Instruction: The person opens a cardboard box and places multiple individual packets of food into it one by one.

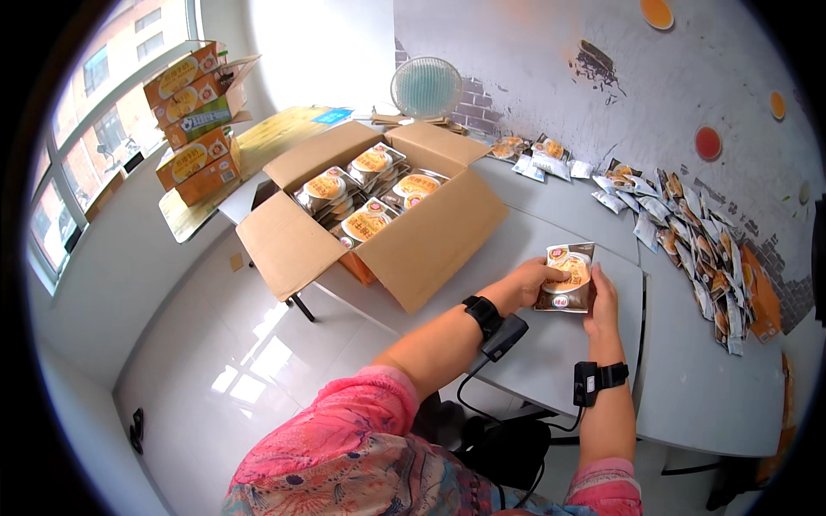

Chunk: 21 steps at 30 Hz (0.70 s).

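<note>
A brown and orange food packet [570, 294], printed with a picture of a filled bowl, is held upright over the table in front of me. My left hand [533, 282] grips its left side, the thumb lying across the front. Along the right edge my right hand [603, 303] is closed against the packet, its fingers partly hidden behind it. To the left stands an open cardboard carton [439, 236] with its flaps spread. Inside it are stacks of similar packets [368, 221].
Many loose packets [688, 236] are heaped along the wall on the right, beside an orange box [761, 297]. More packets [551, 155] lie at the back. A fan [426, 88] stands behind the carton. Stacked boxes [194, 120] rise by the window. Cables hang from my wrist bands.
</note>
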Motion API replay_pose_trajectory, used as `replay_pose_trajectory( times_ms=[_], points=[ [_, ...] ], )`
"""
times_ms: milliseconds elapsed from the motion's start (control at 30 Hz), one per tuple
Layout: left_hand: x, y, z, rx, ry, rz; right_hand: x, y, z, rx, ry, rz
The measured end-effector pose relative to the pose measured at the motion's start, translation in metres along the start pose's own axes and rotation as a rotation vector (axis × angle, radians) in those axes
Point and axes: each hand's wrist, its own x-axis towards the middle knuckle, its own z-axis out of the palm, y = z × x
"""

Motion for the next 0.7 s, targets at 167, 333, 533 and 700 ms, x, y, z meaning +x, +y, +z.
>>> replay_pose_trajectory(
  times_ms=[167, 333, 533, 700],
  points=[
    [-0.012, 0.023, 0.015, -0.072, 0.057, 0.039, -0.006, -0.008, 0.007, 0.142, 0.038, 0.015],
    [-0.052, 0.082, 0.034, 0.053, -0.037, 0.150, -0.006, -0.010, 0.000, 0.156, 0.037, 0.035],
    [-0.132, 0.183, 0.010, 0.346, 0.135, 0.235, -0.013, -0.017, 0.007, 0.140, 0.077, 0.030],
    [-0.191, 0.248, -0.040, 0.539, 0.356, 0.164, -0.010, -0.011, 0.005, 0.132, 0.061, 0.012]
  ],
)
